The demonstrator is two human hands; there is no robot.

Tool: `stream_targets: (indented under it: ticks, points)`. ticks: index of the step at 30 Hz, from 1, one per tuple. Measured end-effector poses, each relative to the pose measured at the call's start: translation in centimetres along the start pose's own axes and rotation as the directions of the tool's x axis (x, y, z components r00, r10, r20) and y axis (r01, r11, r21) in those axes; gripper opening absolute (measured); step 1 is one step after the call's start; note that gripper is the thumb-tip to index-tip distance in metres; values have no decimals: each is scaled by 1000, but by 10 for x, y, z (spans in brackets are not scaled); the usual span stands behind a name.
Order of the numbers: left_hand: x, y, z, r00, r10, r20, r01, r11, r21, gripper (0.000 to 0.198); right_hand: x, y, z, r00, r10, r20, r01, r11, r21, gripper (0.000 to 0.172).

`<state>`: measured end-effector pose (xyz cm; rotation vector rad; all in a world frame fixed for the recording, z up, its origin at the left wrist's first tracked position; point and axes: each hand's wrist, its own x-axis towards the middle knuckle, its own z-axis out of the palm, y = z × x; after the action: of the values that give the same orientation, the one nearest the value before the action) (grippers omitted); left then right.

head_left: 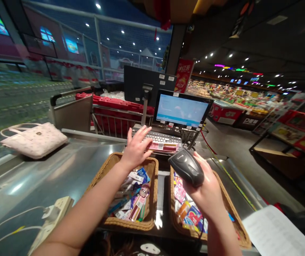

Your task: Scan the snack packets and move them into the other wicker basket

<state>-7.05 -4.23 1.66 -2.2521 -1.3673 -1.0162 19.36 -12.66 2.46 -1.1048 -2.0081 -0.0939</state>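
My left hand [138,148] reaches over the left wicker basket [154,199], its thumb and forefinger closed on the near end of a narrow pink-and-dark-red package [164,146]. That package lies level just in front of the keyboard [163,137]; its exact kind is unclear. In my right hand [208,186] is a black barcode scanner [186,167], its head pointing up and left toward the package. Below the scanner stands the right wicker basket [237,227], filled with small colourful packets. Similar packaged goods [139,202] fill the left basket.
Beyond the keyboard stand a lit monitor [181,108] and a second dark screen [142,85]. A pale handbag [36,138] lies on the metal counter [88,167] at left, near a power strip [62,204] with cables. A paper sheet [277,231] sits at lower right.
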Motion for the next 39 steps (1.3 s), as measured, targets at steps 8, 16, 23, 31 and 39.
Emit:
stream_targets:
  ticks: [8,16,23,31,39]
  points:
    - [-10,-22,-16,997,-71,-8,71,997,38,19,2,-7,19,994,-52,92,46,997,69,53]
    - [-22,-37,-22,997,-82,-11,83,995,61,21,3,-22,27,988,-42,146,28,995,99,58]
    - [-31,-48,-26,994,-107,16,106,993,59,21,4,-32,31,984,-24,178,3,993,118,54]
    - [-51,-60,-23,988,-134,78,127,988,83,22,2,-32,41,977,-30,211,4,992,126,46]
    - [-73,-74,-18,980,-154,129,144,986,85,26,3,-37,51,977,-11,213,-20,989,144,43]
